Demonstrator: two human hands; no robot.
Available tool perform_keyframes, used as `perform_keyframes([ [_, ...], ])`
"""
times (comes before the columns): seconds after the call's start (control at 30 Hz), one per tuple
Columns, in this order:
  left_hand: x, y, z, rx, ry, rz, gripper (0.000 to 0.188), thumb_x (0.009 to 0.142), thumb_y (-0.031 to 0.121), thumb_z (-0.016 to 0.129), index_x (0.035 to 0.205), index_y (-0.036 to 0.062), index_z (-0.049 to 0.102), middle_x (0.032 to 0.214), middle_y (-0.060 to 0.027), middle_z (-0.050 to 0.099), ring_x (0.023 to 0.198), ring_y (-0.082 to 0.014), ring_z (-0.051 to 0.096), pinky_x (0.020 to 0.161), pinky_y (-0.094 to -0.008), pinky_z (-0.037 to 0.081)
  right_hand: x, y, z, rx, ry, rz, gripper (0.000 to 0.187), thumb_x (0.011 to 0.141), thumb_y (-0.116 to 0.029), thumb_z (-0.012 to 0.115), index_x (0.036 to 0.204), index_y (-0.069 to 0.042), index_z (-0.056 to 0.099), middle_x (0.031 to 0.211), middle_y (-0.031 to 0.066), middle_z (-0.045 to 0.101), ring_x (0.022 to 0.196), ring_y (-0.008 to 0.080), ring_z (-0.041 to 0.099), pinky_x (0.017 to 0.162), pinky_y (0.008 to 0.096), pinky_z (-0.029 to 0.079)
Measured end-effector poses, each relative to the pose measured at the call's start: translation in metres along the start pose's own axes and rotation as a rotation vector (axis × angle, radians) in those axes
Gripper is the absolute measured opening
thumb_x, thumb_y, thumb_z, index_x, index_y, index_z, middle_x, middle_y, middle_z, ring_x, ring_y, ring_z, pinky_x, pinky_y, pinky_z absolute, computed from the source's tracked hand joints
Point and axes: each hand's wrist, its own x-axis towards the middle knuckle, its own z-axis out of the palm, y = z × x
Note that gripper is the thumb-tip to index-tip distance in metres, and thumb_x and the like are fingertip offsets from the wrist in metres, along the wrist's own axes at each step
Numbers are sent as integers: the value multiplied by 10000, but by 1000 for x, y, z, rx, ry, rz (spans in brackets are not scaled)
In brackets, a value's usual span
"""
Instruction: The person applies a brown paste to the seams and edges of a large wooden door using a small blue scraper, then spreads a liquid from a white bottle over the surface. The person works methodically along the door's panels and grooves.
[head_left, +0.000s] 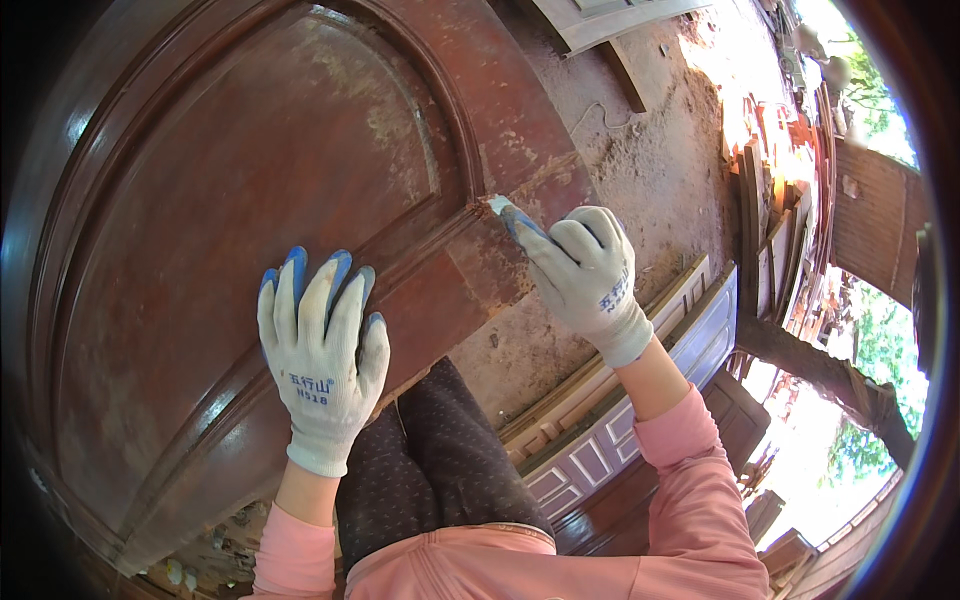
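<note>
A dark reddish-brown wooden door panel with a curved raised moulding lies in front of me, its finish worn and patchy at the right end. My left hand, in a white glove with blue fingertips, rests flat on the panel, fingers spread and holding nothing. My right hand, gloved alike, has its fingers curled, with the index finger and thumb reaching to the moulding's lower right corner. A small whitish tip shows at the fingertips, against reddish crumbs in the groove. The hand covers the rest of it, so its kind is unclear.
Panelled doors lean in a stack at my right. A pale panel lies at the far side on the dusty concrete floor. Wooden boards stand by a post farther right. My legs are against the door's near edge.
</note>
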Motion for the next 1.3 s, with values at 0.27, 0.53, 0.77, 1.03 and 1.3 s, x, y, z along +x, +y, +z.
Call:
perform_keyframes([
  [0.27,-1,1,2,5,13,-4,335,1016,299,616,1279,110,700,1419,-96,587,1405,-404,484,1194,-609,367,15,16,-16,109,-60,-28,295,760,-119,776,1051,-165,790,763,-12,478,741,220,501,701,368,472],
  [0.53,-3,1,2,-8,9,-32,333,1002,241,630,1303,113,692,1449,-92,595,1433,-386,476,1228,-601,330,33,20,-32,959,-337,789,237,973,-153,723,1149,-1,767,860,46,666,782,112,605,713,288,510],
  [0.77,-1,5,5,-7,70,-36,323,962,258,687,1243,102,718,1398,-77,615,1403,-370,500,1195,-585,383,20,20,-24,1015,-244,812,274,1004,-134,686,1227,11,749,842,31,627,787,91,569,712,283,477],
  [1.03,-4,1,4,21,58,-38,309,993,229,636,1263,98,709,1420,-86,617,1405,-378,500,1206,-583,368,2,9,-9,320,-52,145,329,833,35,736,1153,-28,781,887,93,610,830,279,567,747,380,486],
  [1.3,-3,3,8,71,100,-41,305,961,267,677,1217,110,729,1386,-70,621,1400,-349,503,1201,-558,391,77,31,-20,150,-279,-256,174,919,-171,682,1061,-115,765,977,45,650,989,255,611,899,411,530],
])
